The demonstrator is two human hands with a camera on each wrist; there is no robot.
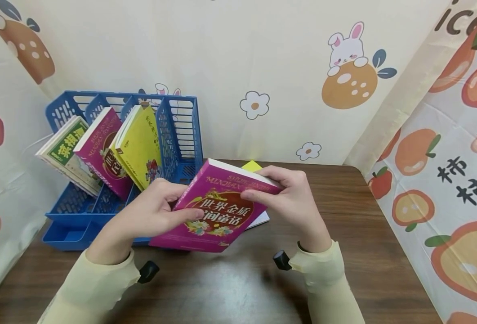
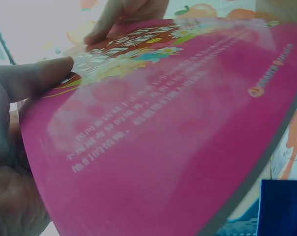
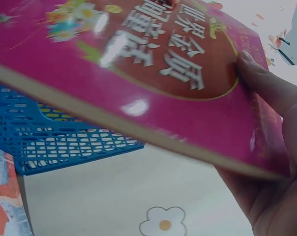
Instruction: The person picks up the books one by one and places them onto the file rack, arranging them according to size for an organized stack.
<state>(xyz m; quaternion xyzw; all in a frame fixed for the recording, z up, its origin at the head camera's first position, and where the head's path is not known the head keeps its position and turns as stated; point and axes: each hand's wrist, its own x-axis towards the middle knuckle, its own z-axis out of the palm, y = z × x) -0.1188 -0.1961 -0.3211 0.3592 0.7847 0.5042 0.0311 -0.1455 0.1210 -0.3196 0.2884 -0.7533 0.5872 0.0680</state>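
Observation:
A magenta paperback book (image 1: 193,231) with white Chinese lettering on a brown oval is held up, tilted, above the table. My left hand (image 1: 151,209) grips its spine side, thumb on the front cover. At the upper right corner my right hand (image 1: 288,198) pinches it, thumb on the cover and fingers behind. The left wrist view shows the cover of the magenta book (image 2: 153,137) with the left thumb at its edge. In the right wrist view, the right hand (image 3: 281,128) clasps the end of the book (image 3: 197,118).
A blue plastic book rack (image 1: 181,135) stands at the left. Its slots hold a green-and-cream book (image 1: 70,146), another magenta book (image 1: 106,155) and yellow books (image 1: 141,146). Behind the held book, a yellow item (image 1: 251,166) and a white edge (image 1: 259,220) show on the wooden table (image 1: 363,252).

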